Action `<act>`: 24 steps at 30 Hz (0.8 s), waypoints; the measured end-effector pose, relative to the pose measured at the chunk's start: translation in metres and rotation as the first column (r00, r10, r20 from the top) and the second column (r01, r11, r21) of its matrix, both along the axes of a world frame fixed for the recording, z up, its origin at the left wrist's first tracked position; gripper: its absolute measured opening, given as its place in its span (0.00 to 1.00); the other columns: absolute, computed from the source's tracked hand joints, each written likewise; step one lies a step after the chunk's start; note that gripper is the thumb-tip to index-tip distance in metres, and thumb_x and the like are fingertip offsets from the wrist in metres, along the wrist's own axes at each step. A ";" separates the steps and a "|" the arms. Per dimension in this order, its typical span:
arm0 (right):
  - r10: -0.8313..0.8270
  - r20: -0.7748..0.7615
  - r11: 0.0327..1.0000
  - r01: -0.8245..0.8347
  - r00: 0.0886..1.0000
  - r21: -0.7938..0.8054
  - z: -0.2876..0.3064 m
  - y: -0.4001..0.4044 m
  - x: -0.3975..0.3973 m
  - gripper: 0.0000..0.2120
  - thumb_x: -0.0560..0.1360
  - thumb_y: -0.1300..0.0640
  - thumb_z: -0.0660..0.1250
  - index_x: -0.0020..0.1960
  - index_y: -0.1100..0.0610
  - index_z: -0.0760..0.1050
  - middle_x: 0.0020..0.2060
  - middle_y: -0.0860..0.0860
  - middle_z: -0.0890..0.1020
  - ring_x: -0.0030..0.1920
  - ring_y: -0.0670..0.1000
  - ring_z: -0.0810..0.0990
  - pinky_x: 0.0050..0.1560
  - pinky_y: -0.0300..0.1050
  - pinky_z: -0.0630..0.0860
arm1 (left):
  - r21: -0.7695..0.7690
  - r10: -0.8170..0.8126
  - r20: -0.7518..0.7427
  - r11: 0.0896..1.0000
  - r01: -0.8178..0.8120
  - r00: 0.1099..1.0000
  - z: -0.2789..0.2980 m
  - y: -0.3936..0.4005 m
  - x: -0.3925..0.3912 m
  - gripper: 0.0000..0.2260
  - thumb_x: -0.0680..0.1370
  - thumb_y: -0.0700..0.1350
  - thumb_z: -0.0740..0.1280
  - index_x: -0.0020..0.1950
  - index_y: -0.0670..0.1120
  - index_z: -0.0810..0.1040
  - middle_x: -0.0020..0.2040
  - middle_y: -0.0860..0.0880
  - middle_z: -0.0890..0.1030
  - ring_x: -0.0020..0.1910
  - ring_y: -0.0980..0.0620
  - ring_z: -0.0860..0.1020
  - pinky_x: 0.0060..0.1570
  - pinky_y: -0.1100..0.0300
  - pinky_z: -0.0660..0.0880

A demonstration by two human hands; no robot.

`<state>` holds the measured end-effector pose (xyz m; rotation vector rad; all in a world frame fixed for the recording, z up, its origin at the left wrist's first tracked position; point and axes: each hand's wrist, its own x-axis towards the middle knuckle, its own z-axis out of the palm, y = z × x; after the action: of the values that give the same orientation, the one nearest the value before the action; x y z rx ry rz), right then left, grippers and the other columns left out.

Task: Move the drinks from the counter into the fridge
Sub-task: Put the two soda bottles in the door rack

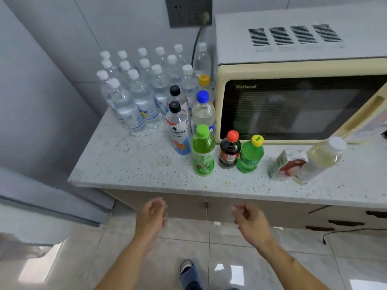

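Several clear water bottles (134, 101) with white caps stand at the back left of the speckled counter (129, 164). In front of them are two black-capped bottles (178, 126), a blue-capped bottle (203, 114) and a yellow-capped one (204, 81). Near the front edge stand a green drink bottle (202, 151), a small dark cola bottle (230, 150) and a small green soda bottle (250, 155). A pale yellow bottle (323, 155) and a drink carton (287, 167) stand further right. My left hand (151, 214) and right hand (250, 218) hang below the counter edge, fingers loosely curled, holding nothing.
A cream microwave (293, 101) fills the counter's back right, plugged into a wall socket (188, 12). The grey fridge (31, 143) stands to the left of the counter, door closed. Cabinet drawers (335, 218) sit under the counter. My foot (189, 273) is on the tiled floor.
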<state>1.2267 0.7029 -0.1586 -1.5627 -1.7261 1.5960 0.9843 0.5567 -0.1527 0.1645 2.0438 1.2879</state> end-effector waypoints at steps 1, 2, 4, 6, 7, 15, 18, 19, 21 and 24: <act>0.006 -0.068 0.998 -0.002 0.998 0.063 0.021 0.011 -0.019 0.02 0.77 0.53 0.70 0.48 0.51 0.79 0.37 0.51 0.82 0.40 0.52 0.82 0.47 0.51 0.80 | 0.054 -0.009 -0.029 0.999 0.011 1.000 0.016 0.019 -0.010 0.04 0.80 0.47 0.67 0.53 0.53 0.79 0.44 0.50 0.84 0.42 0.52 0.83 0.36 0.60 0.80; 0.019 -0.125 0.992 -0.002 0.992 0.129 0.041 0.021 -0.037 0.01 0.77 0.53 0.70 0.48 0.50 0.79 0.36 0.51 0.81 0.39 0.52 0.82 0.45 0.50 0.79 | 0.109 -0.007 -0.054 0.994 0.013 0.999 0.032 0.036 -0.019 0.05 0.80 0.46 0.67 0.54 0.54 0.79 0.45 0.50 0.84 0.43 0.51 0.83 0.37 0.59 0.80; 0.044 -0.182 0.967 0.004 0.982 0.255 0.074 0.038 -0.067 0.02 0.76 0.55 0.70 0.48 0.50 0.79 0.36 0.55 0.80 0.38 0.54 0.80 0.41 0.47 0.78 | 0.200 0.001 -0.113 0.980 0.022 0.994 0.062 0.066 -0.035 0.06 0.78 0.46 0.68 0.54 0.54 0.79 0.46 0.50 0.84 0.42 0.52 0.83 0.37 0.59 0.79; 0.051 -0.226 0.944 0.026 0.973 0.328 0.095 0.047 -0.085 0.02 0.76 0.57 0.70 0.49 0.53 0.79 0.37 0.58 0.81 0.38 0.55 0.79 0.39 0.43 0.77 | 0.252 -0.049 -0.195 0.963 0.098 0.980 0.086 0.084 -0.043 0.07 0.76 0.49 0.68 0.54 0.57 0.79 0.47 0.52 0.84 0.42 0.55 0.83 0.38 0.60 0.79; 0.054 -0.238 0.934 0.036 0.970 0.357 0.099 0.050 -0.090 0.02 0.76 0.58 0.70 0.49 0.54 0.79 0.38 0.58 0.81 0.39 0.55 0.79 0.38 0.41 0.77 | 0.263 -0.098 -0.237 0.951 0.161 0.967 0.093 0.090 -0.045 0.08 0.75 0.52 0.68 0.53 0.60 0.78 0.47 0.55 0.83 0.43 0.57 0.83 0.38 0.60 0.80; 0.167 -0.081 0.667 -0.052 0.983 0.743 0.120 0.065 -0.107 0.24 0.72 0.54 0.74 0.67 0.53 0.72 0.54 0.42 0.74 0.50 0.45 0.76 0.50 0.35 0.74 | 0.168 -0.504 -0.405 0.780 0.603 0.763 0.093 0.137 -0.035 0.25 0.74 0.48 0.74 0.68 0.61 0.70 0.65 0.60 0.75 0.59 0.60 0.77 0.53 0.62 0.76; 0.249 0.013 0.655 -0.178 0.968 0.734 0.130 0.070 -0.121 0.24 0.72 0.52 0.74 0.66 0.54 0.74 0.57 0.45 0.78 0.56 0.48 0.76 0.57 0.45 0.75 | 0.154 -0.590 -0.336 0.735 0.661 0.734 0.082 0.143 -0.021 0.31 0.71 0.48 0.77 0.63 0.72 0.65 0.60 0.65 0.76 0.58 0.67 0.76 0.48 0.68 0.75; 0.249 0.023 0.655 -0.186 0.968 0.732 0.130 0.070 -0.123 0.23 0.73 0.53 0.74 0.66 0.54 0.74 0.57 0.46 0.79 0.56 0.48 0.75 0.57 0.47 0.75 | 0.141 -0.586 -0.338 0.743 0.655 0.737 0.077 0.144 -0.017 0.32 0.70 0.48 0.77 0.63 0.72 0.64 0.59 0.65 0.76 0.57 0.67 0.76 0.46 0.69 0.74; 0.225 0.002 0.663 -0.155 0.974 0.732 0.127 0.071 -0.122 0.20 0.74 0.55 0.73 0.65 0.54 0.75 0.57 0.48 0.80 0.55 0.47 0.75 0.56 0.48 0.76 | 0.129 -0.528 -0.359 0.788 0.601 0.770 0.071 0.146 -0.011 0.30 0.70 0.50 0.77 0.64 0.68 0.65 0.56 0.64 0.77 0.54 0.65 0.77 0.44 0.67 0.73; 0.199 -0.051 0.666 -0.097 0.979 0.740 0.119 0.070 -0.112 0.19 0.74 0.57 0.73 0.64 0.56 0.76 0.53 0.46 0.79 0.52 0.47 0.77 0.52 0.41 0.77 | 0.082 -0.430 -0.433 0.856 0.510 0.792 0.069 0.150 -0.006 0.24 0.70 0.54 0.76 0.61 0.63 0.68 0.50 0.64 0.78 0.46 0.66 0.76 0.38 0.69 0.68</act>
<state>1.1151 0.7725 -0.0398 -0.9021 -2.0854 0.8106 0.9784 0.7063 -0.0839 1.0491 2.0056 1.1874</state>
